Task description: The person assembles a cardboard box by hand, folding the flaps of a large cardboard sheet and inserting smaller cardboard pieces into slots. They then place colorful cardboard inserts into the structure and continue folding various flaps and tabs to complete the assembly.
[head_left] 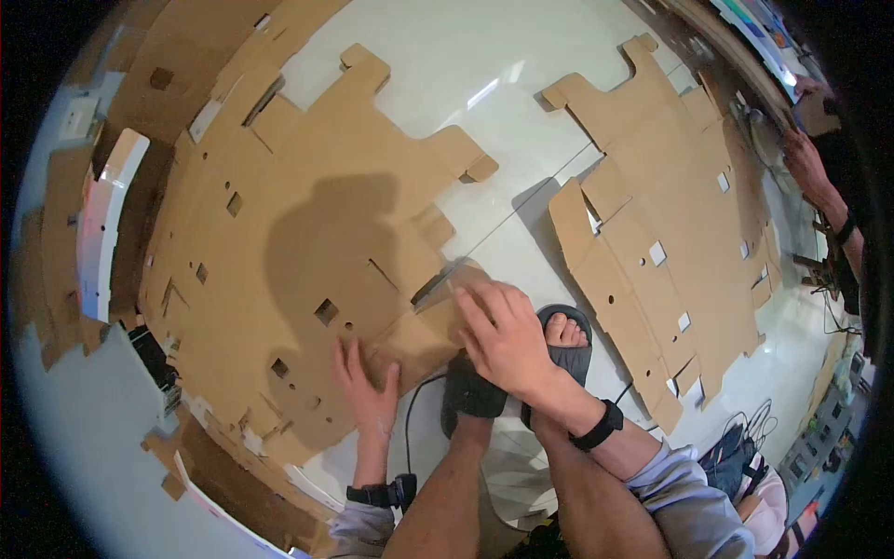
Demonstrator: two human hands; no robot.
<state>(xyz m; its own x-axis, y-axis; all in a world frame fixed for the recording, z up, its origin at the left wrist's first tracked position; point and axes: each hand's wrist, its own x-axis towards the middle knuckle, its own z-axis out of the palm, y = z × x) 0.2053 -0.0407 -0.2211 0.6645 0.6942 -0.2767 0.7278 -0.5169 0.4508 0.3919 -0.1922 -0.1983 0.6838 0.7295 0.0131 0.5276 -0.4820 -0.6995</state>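
- The left hand (369,387) is seen open, its fingers spread at the near edge of a cut cardboard sheet (326,149); whether contact is made cannot be told.
- The right hand (507,340) is held over a side edge, fingers loosely bent, with no grip seen.
- Dark sandals (582,368) are planted on the floor beside the sheet, which is best kept unstepped-on.
- The sheet is laid flat; it would be best handled with broad, even pressure, its slits and narrow tabs spared.
- Beyond, a second cardboard sheet (670,177) is laid apart, near another person's hand (806,168).
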